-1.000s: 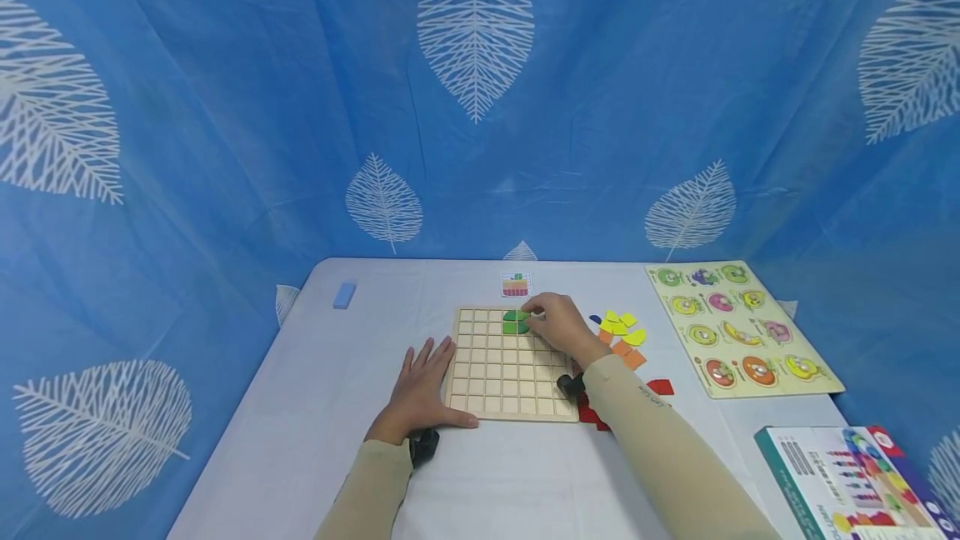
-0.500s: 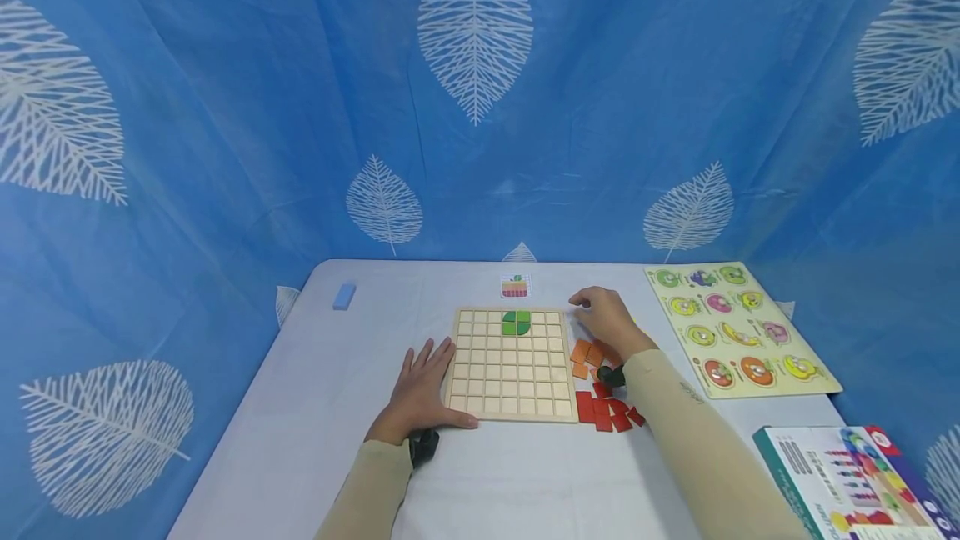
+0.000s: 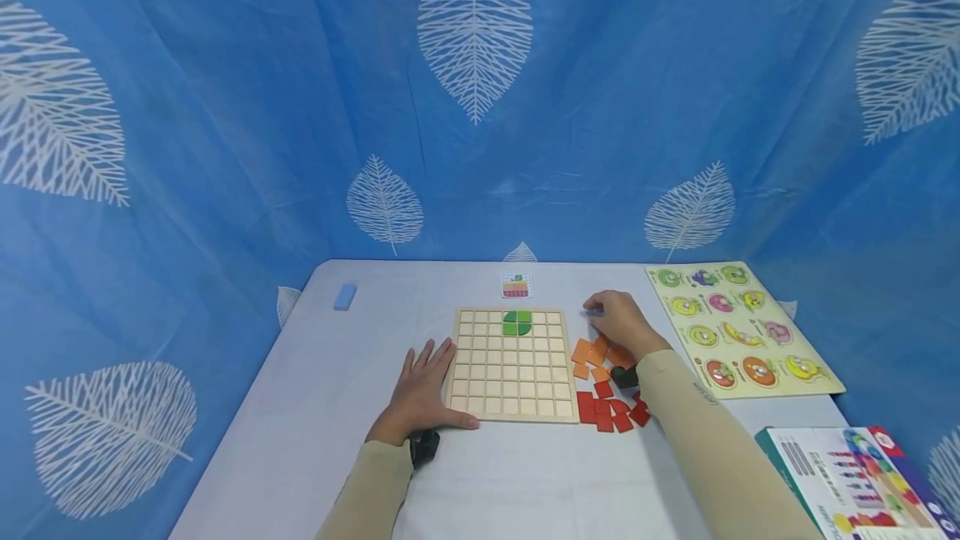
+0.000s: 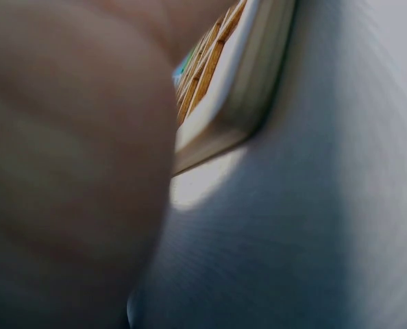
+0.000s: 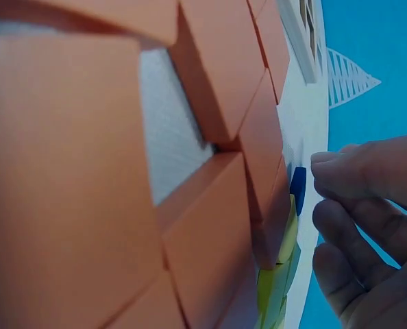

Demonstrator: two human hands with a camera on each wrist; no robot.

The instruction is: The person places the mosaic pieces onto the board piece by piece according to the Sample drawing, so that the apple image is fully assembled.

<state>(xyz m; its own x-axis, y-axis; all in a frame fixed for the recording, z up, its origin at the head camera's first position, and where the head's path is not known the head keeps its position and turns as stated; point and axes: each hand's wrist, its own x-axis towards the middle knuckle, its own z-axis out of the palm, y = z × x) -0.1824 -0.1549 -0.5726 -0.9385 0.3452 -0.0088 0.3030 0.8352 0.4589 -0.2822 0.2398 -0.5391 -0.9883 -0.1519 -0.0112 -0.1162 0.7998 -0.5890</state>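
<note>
A wooden grid board lies on the table, with green pieces filling a small block of cells near its far edge. My left hand rests with spread fingers along the board's left side, thumb at the near corner. To the right of the board, my right hand reaches over the loose pieces with bent, relaxed fingers. In the right wrist view its fingertips are close to a dark blue piece, with nothing between them. Yellow pieces lie beside the blue one; the hand hides them in the head view.
Orange pieces and red pieces lie right of the board. A small picture card is behind it. A blue block lies far left. A fruit puzzle board and a printed box are at right.
My right hand has left the green pieces on the board and moved right to the loose pieces, uncovering the orange and red ones. The left hand has stayed put.
</note>
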